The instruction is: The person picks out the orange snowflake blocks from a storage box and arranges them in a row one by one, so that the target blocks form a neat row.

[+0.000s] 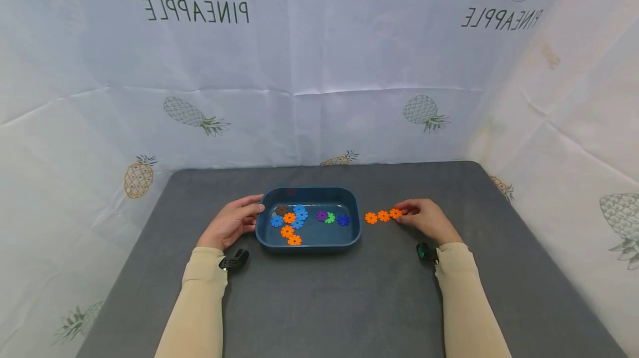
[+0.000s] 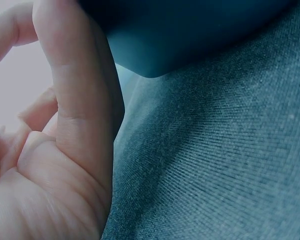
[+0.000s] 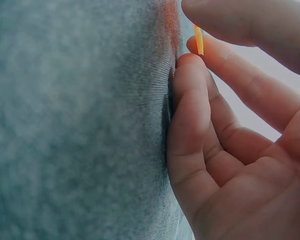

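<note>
A blue plastic tray [image 1: 309,248] lies on the table. My left hand [image 1: 232,221] grips its left end, with the thumb at the rim; up close in the left wrist view the tray's wall [image 2: 160,50] meets the fingers. To the right of the tray, three orange notched discs [image 1: 371,217] form a row, and I cannot tell whether they are joined. My right hand [image 1: 424,219] pinches the rightmost orange disc [image 1: 395,213] between thumb and fingertips. Only a thin edge of the orange disc [image 3: 199,42] shows in the right wrist view.
Inside the tray lie several light blue discs [image 1: 277,221], some orange discs [image 1: 287,231], a brown one [image 1: 282,210], a purple one [image 1: 321,216], a green one [image 1: 330,217] and a dark blue one [image 1: 343,220]. A pineapple-print cloth [image 1: 319,58] hangs behind the grey table [image 1: 339,302].
</note>
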A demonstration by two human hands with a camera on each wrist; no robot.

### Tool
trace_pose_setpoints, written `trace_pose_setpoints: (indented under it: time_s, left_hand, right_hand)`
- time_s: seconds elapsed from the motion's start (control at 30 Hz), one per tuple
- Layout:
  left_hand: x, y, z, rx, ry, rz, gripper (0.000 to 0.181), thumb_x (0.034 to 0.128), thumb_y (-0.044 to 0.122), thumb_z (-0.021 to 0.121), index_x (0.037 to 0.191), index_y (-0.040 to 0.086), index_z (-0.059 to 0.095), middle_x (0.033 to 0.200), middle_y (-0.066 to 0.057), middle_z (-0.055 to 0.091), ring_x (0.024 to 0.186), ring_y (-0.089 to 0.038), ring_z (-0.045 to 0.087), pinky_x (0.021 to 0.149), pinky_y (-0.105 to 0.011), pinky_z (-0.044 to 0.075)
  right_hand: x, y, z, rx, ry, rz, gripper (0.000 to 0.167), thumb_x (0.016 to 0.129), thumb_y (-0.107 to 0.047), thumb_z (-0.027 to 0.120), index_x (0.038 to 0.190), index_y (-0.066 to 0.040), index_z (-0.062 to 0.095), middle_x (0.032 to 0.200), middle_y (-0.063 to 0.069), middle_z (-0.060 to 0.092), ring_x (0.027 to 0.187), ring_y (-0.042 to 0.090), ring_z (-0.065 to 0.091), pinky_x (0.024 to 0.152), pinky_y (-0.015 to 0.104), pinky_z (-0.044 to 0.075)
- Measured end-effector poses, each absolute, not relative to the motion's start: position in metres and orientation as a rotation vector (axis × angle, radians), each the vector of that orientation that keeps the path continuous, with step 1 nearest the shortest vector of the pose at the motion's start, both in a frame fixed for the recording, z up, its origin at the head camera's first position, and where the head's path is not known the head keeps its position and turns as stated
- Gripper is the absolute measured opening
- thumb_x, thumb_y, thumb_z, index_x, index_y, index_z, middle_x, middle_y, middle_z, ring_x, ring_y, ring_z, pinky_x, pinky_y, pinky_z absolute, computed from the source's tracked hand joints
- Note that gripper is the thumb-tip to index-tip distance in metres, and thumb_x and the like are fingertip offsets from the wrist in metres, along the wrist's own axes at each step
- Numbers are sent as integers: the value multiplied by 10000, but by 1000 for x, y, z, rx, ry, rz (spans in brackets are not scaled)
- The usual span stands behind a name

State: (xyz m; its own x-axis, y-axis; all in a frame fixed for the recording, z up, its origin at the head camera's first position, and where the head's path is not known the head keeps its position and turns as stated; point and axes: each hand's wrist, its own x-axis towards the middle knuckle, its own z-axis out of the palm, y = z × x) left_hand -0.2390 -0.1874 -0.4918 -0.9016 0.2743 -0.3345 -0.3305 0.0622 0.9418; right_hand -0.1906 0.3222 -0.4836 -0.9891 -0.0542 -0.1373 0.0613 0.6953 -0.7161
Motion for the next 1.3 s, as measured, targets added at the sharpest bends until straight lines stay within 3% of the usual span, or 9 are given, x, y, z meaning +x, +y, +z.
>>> trace_pose_setpoints:
  time_s: [0.67,0.93,1.3]
  left_hand:
    - [-234,-199,-494,-80,1915,1919,662,1051,288,727,1635,123,463,1032,3,739,750,-115,653,754,-247,625]
    - [-236,-191,-495,-33,1919,1912,692,1039,309,745,1644,131,459,1065,-12,717,788,-135,647,778,-263,625]
    - [-237,-187,-494,-50,1927,1923,660,1034,303,753,1619,137,496,1102,-40,728,803,-153,667,780,-269,636]
  right_hand:
    - [-197,313,-479,-13,2767,-1096,387,1019,-259,767,1363,-84,738,1184,116,747,1030,240,677,921,422,576]
    - [-191,302,-454,-110,2889,-1076,391,1037,-288,752,1376,-96,726,1199,113,746,1054,265,687,903,454,599]
    - [-221,210,-403,-532,2780,-974,364,1035,-227,748,1378,-104,726,1295,107,750,1153,266,708,1041,521,591]
